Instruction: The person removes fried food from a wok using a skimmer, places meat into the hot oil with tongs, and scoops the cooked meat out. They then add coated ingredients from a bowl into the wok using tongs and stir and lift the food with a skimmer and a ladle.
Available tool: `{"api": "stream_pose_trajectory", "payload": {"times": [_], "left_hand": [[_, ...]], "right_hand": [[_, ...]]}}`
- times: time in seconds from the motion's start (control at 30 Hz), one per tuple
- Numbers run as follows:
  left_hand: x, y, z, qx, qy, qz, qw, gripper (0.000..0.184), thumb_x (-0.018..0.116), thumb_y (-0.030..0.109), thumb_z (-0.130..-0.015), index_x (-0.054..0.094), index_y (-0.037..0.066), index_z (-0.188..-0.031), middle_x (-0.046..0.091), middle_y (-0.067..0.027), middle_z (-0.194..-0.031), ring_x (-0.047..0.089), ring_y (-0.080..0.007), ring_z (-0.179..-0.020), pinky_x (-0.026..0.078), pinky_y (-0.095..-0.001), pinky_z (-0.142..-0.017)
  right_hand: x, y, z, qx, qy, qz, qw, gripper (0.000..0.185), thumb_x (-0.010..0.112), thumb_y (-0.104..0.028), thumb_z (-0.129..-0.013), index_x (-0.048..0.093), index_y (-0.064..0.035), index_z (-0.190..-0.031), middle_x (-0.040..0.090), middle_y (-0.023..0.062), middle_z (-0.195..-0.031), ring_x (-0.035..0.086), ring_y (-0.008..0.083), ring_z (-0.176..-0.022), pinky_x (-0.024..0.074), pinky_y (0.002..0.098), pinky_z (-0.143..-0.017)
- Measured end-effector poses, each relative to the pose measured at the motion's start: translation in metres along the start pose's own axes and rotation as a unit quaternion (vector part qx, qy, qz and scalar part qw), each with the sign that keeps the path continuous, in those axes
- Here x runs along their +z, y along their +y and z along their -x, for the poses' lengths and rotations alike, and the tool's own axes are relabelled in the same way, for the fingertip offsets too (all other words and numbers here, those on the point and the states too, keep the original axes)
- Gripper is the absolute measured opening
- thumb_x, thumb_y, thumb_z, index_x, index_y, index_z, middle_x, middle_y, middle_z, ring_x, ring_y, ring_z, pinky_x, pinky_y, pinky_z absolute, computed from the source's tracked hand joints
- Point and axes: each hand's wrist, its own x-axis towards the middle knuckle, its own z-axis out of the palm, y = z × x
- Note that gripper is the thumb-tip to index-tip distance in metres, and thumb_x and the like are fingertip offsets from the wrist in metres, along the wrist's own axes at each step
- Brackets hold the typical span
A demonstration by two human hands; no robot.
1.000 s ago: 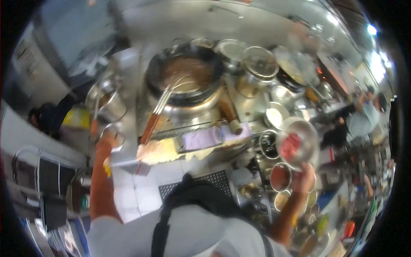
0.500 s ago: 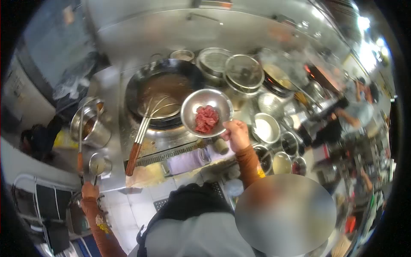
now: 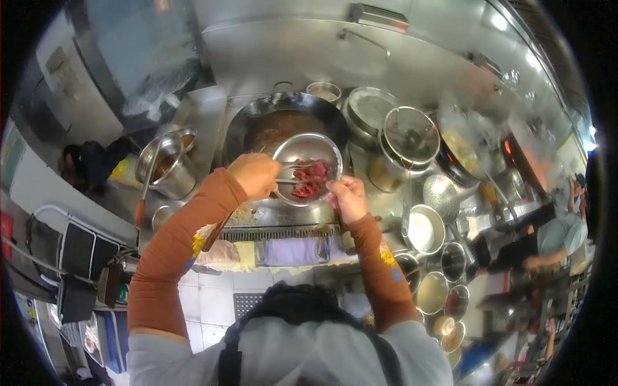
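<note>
My right hand (image 3: 347, 198) pinches the near right rim of a steel bowl (image 3: 278, 156) holding dark red raw meat pieces (image 3: 310, 179). The bowl is tilted towards me over the near edge of a black wok (image 3: 241, 128) with brown liquid (image 3: 277, 128) inside. My left hand (image 3: 256, 175) is closed at the bowl's left side on what look like metal tongs (image 3: 293, 181); their two thin arms reach in to the meat. Under my left forearm shows the wooden handle (image 3: 211, 238) of a wire tool, mostly hidden.
Left of the wok stands a steel pot (image 3: 177, 183) with a long-handled ladle (image 3: 147, 186). To the right are a wire strainer (image 3: 412, 135) on a pot, a white-filled bowl (image 3: 425, 231) and several containers. A steaming wok (image 3: 460, 151) and a co-worker (image 3: 557, 235) are farther right.
My left hand has come from the small pot at the left up to the bowl, bringing the tongs into the meat. My right hand still holds the bowl. The view has shifted.
</note>
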Motion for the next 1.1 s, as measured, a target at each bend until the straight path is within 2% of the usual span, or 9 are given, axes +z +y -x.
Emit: {"api": "stream_pose_trajectory", "payload": {"times": [0.13, 0.27, 0.53, 0.67, 0.73, 0.8, 0.87, 1.0, 1.1], "left_hand": [[-0.016, 0.012, -0.033, -0.049, 0.011, -0.007, 0.999, 0.021, 0.066, 0.022, -0.081, 0.067, 0.008, -0.096, 0.066, -0.0185, -0.083, 0.063, -0.0395, -0.082, 0.05, -0.0488, -0.073], [-0.048, -0.011, -0.042, -0.029, 0.146, -0.001, 0.989, 0.022, 0.066, 0.022, -0.081, 0.068, 0.008, -0.098, 0.066, -0.0194, -0.088, 0.062, -0.0404, -0.084, 0.049, -0.048, -0.074], [0.033, -0.078, -0.134, -0.146, -0.021, -0.073, 0.986, 0.023, 0.064, 0.015, -0.073, 0.07, 0.002, -0.09, 0.067, -0.0231, -0.092, 0.065, -0.0378, -0.089, 0.053, -0.0441, -0.081], [-0.004, -0.075, -0.124, -0.183, 0.0, -0.078, 0.98, 0.021, 0.066, 0.017, -0.074, 0.07, 0.001, -0.088, 0.067, -0.0229, -0.09, 0.066, -0.0374, -0.089, 0.053, -0.0446, -0.079], [-0.046, -0.061, -0.09, -0.137, 0.067, -0.065, 0.986, 0.024, 0.069, 0.02, -0.074, 0.069, 0.002, -0.089, 0.067, -0.0212, -0.087, 0.065, -0.0383, -0.085, 0.052, -0.0464, -0.075], [-0.08, -0.035, -0.053, -0.022, 0.059, 0.009, 0.998, 0.04, 0.073, 0.024, -0.074, 0.063, 0.001, -0.106, 0.067, -0.0191, -0.092, 0.063, -0.0384, -0.087, 0.05, -0.0459, -0.075], [-0.074, -0.014, -0.031, 0.094, 0.072, 0.0, 0.993, 0.04, 0.073, 0.025, -0.073, 0.062, 0.004, -0.105, 0.066, -0.0177, -0.092, 0.063, -0.038, -0.087, 0.05, -0.0459, -0.074], [-0.038, 0.026, -0.032, 0.034, -0.058, -0.117, 0.991, 0.025, 0.069, 0.02, -0.077, 0.065, 0.004, -0.095, 0.066, -0.0142, -0.085, 0.065, -0.0349, -0.079, 0.051, -0.0437, -0.068], [-0.036, 0.013, -0.03, 0.008, 0.046, -0.129, 0.99, 0.018, 0.069, 0.019, -0.077, 0.066, 0.004, -0.087, 0.066, -0.0137, -0.08, 0.065, -0.034, -0.075, 0.051, -0.0445, -0.065]], "right_hand": [[-0.033, 0.023, -0.028, -0.017, 0.058, 0.003, 0.998, 0.015, 0.061, -0.011, -0.081, 0.059, -0.0038, -0.069, 0.059, 0.0065, -0.058, 0.048, 0.0099, -0.044, 0.0356, 0.0218, -0.042], [-0.054, 0.01, -0.033, -0.001, 0.105, -0.011, 0.994, 0.016, 0.061, -0.011, -0.082, 0.057, -0.0042, -0.067, 0.059, 0.0073, -0.059, 0.048, 0.0104, -0.043, 0.0366, 0.0233, -0.041], [-0.084, 0.004, -0.019, 0.0, 0.143, -0.065, 0.988, 0.017, 0.062, -0.01, -0.081, 0.056, -0.0046, -0.066, 0.058, 0.0058, -0.058, 0.054, 0.0127, -0.046, 0.0377, 0.0234, -0.04], [-0.087, -0.002, -0.013, -0.003, 0.131, -0.037, 0.991, 0.014, 0.062, -0.014, -0.081, 0.063, -0.0036, -0.071, 0.06, 0.0056, -0.06, 0.056, 0.0116, -0.05, 0.0415, 0.0236, -0.046], [-0.088, -0.006, -0.01, -0.004, 0.125, -0.016, 0.992, 0.015, 0.063, -0.014, -0.081, 0.063, -0.0039, -0.07, 0.061, 0.0055, -0.06, 0.055, 0.011, -0.05, 0.0414, 0.0234, -0.046], [-0.085, -0.006, -0.009, -0.002, 0.107, -0.005, 0.994, 0.014, 0.063, -0.014, -0.082, 0.063, -0.0039, -0.071, 0.061, 0.0054, -0.06, 0.056, 0.0104, -0.051, 0.0411, 0.0229, -0.045], [-0.072, -0.009, -0.009, -0.002, 0.084, -0.003, 0.996, 0.014, 0.063, -0.013, -0.082, 0.062, -0.0039, -0.072, 0.061, 0.0054, -0.06, 0.056, 0.0102, -0.051, 0.0404, 0.0223, -0.045], [-0.033, -0.016, -0.009, 0.0, 0.059, -0.028, 0.998, 0.014, 0.062, -0.013, -0.083, 0.06, -0.0042, -0.073, 0.06, 0.0056, -0.06, 0.054, 0.01, -0.048, 0.0389, 0.0214, -0.043], [-0.029, -0.007, -0.016, -0.004, 0.065, -0.036, 0.997, 0.014, 0.062, -0.013, -0.083, 0.06, -0.0047, -0.072, 0.06, 0.0056, -0.06, 0.051, 0.0096, -0.046, 0.0378, 0.0214, -0.042]]}}
